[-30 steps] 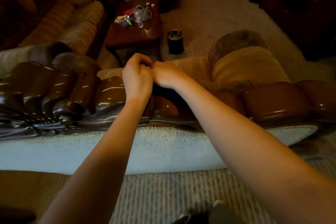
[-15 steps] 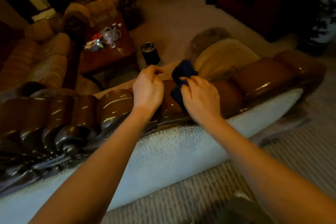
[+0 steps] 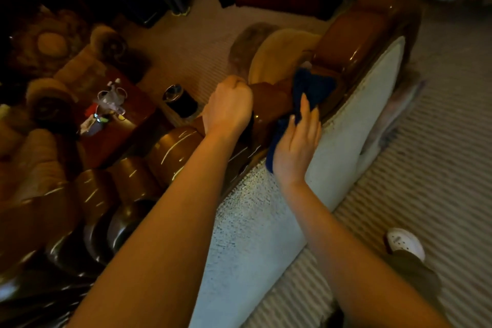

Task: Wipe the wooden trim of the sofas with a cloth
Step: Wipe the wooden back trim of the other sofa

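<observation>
Position: person stands behind the sofa, looking down over its backrest. Pale fabric covers the sofa back; glossy carved wooden trim runs along the top edge w/ rounded lobes.

Right hand: fingers straight and together, laid flat on a dark blue cloth, pressing it against the trim near the sofa's right end. Cloth is draped over the trim; part extends past the fingertips, part hangs below the palm toward the pale fabric.

Left hand: curled into a fist, resting on top of the trim just left of the cloth. Cannot tell whether anything is held inside it; nothing visible in the fist.

Surroundings, far side of sofa:
- Tan cushion at the seat, just beyond the trim.
- Black cylindrical bin on the carpet.
- Dark wood coffee table w/ small clutter incl. a clear jug.
- More striped sofas at frame left.

Near side: striped carpet, one white shoe at lower right.
</observation>
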